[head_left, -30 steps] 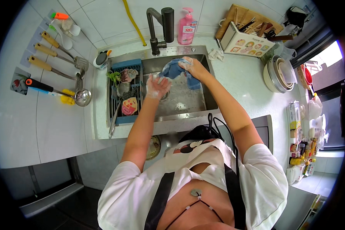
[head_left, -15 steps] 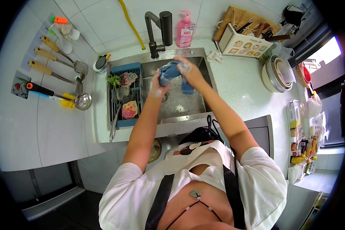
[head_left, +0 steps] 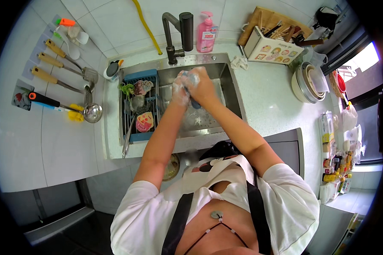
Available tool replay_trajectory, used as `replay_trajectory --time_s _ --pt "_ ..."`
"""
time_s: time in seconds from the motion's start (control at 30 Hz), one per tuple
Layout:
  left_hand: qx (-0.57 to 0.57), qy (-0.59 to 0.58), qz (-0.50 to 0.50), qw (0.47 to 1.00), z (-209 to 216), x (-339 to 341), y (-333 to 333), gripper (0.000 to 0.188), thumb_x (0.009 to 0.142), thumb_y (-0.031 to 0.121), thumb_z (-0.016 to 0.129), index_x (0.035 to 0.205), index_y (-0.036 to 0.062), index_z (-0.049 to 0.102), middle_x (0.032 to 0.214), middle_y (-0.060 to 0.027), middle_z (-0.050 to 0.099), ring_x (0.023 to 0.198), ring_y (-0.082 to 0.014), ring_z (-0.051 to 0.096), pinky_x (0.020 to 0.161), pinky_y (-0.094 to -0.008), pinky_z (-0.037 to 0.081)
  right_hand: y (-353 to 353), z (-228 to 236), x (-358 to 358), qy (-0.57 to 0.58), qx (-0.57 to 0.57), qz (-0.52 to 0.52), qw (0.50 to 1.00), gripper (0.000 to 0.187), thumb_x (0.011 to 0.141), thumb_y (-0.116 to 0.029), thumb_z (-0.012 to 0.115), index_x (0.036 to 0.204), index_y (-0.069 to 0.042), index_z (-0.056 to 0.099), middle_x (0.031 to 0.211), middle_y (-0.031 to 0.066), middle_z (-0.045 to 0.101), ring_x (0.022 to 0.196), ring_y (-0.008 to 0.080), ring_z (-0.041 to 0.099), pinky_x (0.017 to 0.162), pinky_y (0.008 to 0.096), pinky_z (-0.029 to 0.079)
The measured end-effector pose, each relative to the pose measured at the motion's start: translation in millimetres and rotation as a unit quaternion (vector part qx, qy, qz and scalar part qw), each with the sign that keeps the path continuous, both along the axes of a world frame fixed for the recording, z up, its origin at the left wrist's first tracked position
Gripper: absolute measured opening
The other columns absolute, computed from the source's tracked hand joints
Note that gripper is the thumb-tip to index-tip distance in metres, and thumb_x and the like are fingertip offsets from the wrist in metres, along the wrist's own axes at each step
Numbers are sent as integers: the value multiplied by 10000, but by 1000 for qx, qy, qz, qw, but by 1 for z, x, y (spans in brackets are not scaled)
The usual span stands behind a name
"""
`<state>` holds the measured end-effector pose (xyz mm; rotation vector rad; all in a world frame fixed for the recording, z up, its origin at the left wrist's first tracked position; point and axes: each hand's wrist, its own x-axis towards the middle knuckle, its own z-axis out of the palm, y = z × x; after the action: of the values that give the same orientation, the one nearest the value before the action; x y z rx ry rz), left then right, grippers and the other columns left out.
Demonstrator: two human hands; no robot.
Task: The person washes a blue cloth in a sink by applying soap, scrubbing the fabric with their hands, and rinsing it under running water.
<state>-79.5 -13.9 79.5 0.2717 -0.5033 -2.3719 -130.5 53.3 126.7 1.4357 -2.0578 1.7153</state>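
Well, over the sink [head_left: 205,122], the soapy left hand [head_left: 180,90] and right hand [head_left: 201,86] are pressed together, both closed around a blue cloth [head_left: 195,103], mostly hidden between them. A blue rack [head_left: 140,75] sits at the sink's left end; a pink pump bottle [head_left: 206,39] stands behind the sink.

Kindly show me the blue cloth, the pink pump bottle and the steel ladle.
Blue cloth [head_left: 195,103], head view: its small visible lower end.
Pink pump bottle [head_left: 206,39], head view: middle of its body.
Steel ladle [head_left: 92,113], head view: its bowl.
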Motion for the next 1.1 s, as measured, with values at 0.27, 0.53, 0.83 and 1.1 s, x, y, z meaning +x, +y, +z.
replay_trajectory --time_s 0.27,0.53,0.83,1.1 --pt "-95 -34 15 995 -12 6 16 319 822 333 503 1002 70 514 928 -48 571 825 -165 563 746 -315 461 -11 -31 -40 -10 140 -5 990 244 774 -305 547 822 -68 580 862 129 575 718 317 568 585 387 435" --pt "-159 -120 38 979 28 21 0 209 776 184 466 962 103 516 878 -26 588 774 -149 569 710 -307 472 18 -75 -85 -557 161 347 737 583 824 -489 464 1237 -85 384 1137 17 470 1023 147 423 786 299 386" --pt "-451 -105 150 874 25 22 8 563 558 119 692 1055 -1 455 936 -82 564 847 -150 550 768 -275 445 20 -66 -46 -223 96 280 929 816 672 -148 709 1316 -65 213 1238 85 384 1100 164 400 907 287 344" --pt "91 -28 -32 995 44 41 -16 321 876 347 420 942 60 547 906 -64 610 852 -192 574 777 -327 458 43 -41 -88 -506 100 269 813 427 683 -97 642 1076 -24 490 915 35 558 818 117 537 733 244 431"
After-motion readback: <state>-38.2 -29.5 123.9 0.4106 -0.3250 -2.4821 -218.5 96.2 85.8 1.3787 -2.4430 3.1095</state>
